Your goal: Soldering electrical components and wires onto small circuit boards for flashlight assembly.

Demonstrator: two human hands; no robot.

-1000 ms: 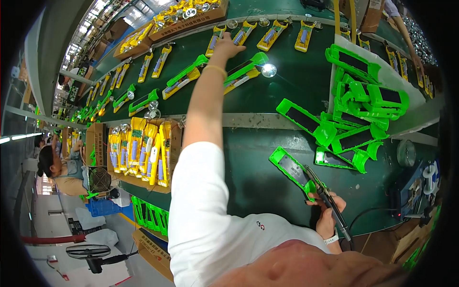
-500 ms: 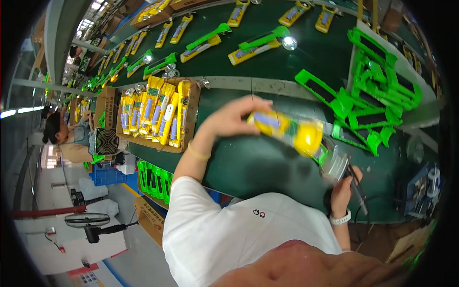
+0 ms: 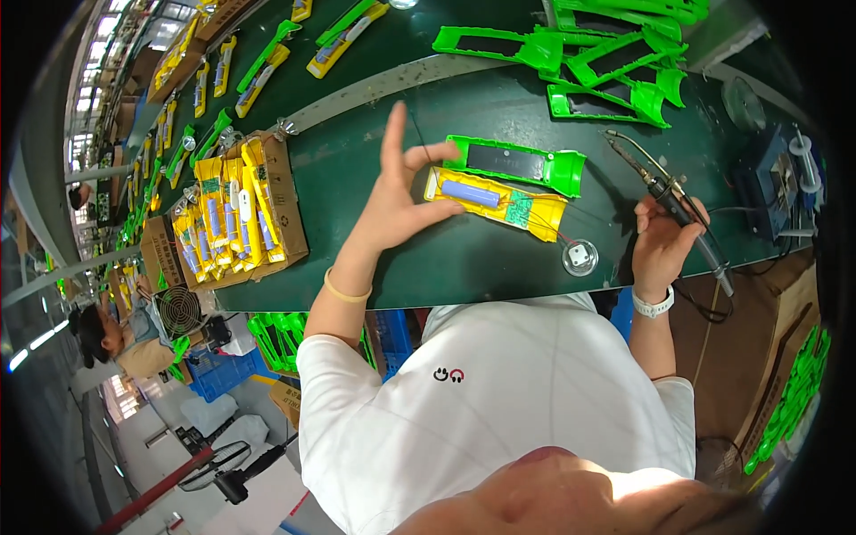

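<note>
Fingers spread and holding nothing, my left hand (image 3: pixel 392 201) is at the left end of a yellow casing (image 3: pixel 544 218), its thumb by the casing and another fingertip by a green frame (image 3: pixel 563 169). Inside the casing lie a purple battery cell (image 3: pixel 470 193) and a small green circuit board (image 3: pixel 518 209). Thin wires run from it to a clear round lamp cup (image 3: pixel 580 257) with a white square piece inside. The green frame, with its dark panel, lies just behind the casing. My right hand (image 3: pixel 662 245) grips a soldering iron (image 3: pixel 658 185), its tip pointing up and left, with a thin curved tube alongside.
A cardboard box (image 3: pixel 287 209) of yellow casings stands at the left. Several green frames (image 3: pixel 615 71) are piled at the far right. A blue soldering station (image 3: pixel 765 178) sits at the right edge. Beyond a metal rail (image 3: pixel 357 96), more units lie on a green surface.
The yellow casing has been set down on the bench and my left hand has opened off it. A green frame now lies beside it. My right hand has raised the soldering iron. The view has shifted.
</note>
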